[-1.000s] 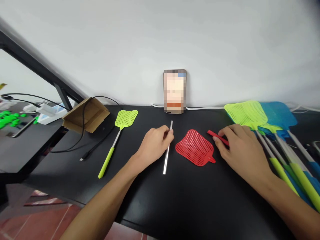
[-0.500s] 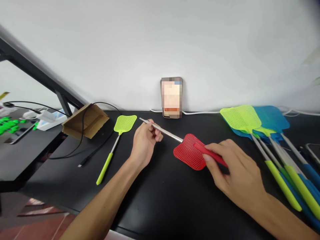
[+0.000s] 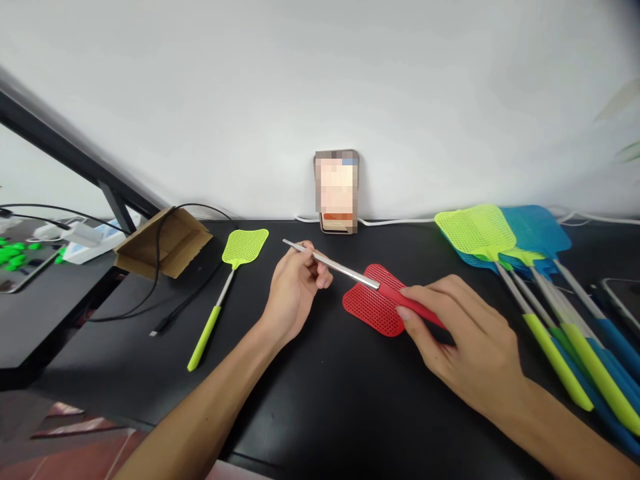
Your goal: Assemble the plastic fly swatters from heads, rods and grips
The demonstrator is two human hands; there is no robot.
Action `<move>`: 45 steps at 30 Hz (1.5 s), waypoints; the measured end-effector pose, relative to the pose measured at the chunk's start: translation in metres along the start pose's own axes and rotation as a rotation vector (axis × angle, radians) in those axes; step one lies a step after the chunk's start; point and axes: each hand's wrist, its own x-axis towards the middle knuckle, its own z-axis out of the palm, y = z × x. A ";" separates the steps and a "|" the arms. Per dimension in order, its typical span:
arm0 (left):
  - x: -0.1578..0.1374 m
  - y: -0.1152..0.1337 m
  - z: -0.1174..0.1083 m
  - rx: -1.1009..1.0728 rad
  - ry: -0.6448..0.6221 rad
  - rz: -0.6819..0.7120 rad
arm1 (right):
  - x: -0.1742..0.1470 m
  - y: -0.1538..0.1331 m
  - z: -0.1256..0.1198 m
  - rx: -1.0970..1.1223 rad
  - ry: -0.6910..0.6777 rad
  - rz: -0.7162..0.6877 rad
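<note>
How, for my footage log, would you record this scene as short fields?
Left hand: holds the silver rod
Right hand: holds the red handle
Contact: rod end at handle end; whether inserted, unclear
Red swatter head: under the handle, on the black table
Left side: green swatter, open cardboard box
Right side: overlapping green and blue swatters
Back: phone propped against the wall

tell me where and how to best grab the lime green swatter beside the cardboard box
Probably by the thick handle of the green swatter, from above on the near side: it points back toward the person, with nothing lying over it. The metal shaft looks thinner, and the broad mesh head lies flat, likely harder to pinch.
</note>
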 end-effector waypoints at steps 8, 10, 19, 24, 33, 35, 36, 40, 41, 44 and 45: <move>-0.002 0.000 0.000 0.014 -0.042 -0.008 | 0.000 -0.002 -0.001 -0.027 0.000 -0.020; -0.002 0.000 -0.001 0.012 -0.062 -0.010 | 0.000 -0.001 -0.002 -0.028 0.005 -0.023; -0.009 -0.004 -0.001 0.114 -0.217 -0.001 | 0.001 -0.001 -0.001 -0.030 0.004 -0.014; -0.014 -0.007 0.002 0.112 -0.263 -0.055 | 0.000 -0.002 0.000 -0.088 -0.018 -0.021; -0.015 -0.009 0.003 0.127 -0.262 -0.039 | -0.004 0.001 0.000 -0.086 -0.023 -0.117; -0.016 -0.010 0.004 0.123 -0.270 -0.035 | -0.005 0.000 0.000 -0.091 -0.016 -0.139; -0.017 -0.010 0.004 0.125 -0.272 -0.029 | -0.005 0.000 0.000 -0.095 -0.016 -0.144; -0.020 -0.014 0.003 0.170 -0.303 0.019 | -0.004 -0.004 0.001 -0.088 -0.030 -0.113; -0.020 -0.015 0.003 0.187 -0.314 0.031 | -0.005 -0.006 0.001 -0.075 -0.029 -0.094; -0.022 -0.018 0.000 0.244 -0.327 0.055 | -0.005 -0.010 0.003 -0.010 -0.032 -0.020; -0.022 -0.019 0.000 0.256 -0.330 0.064 | -0.005 -0.012 0.004 0.018 -0.037 0.008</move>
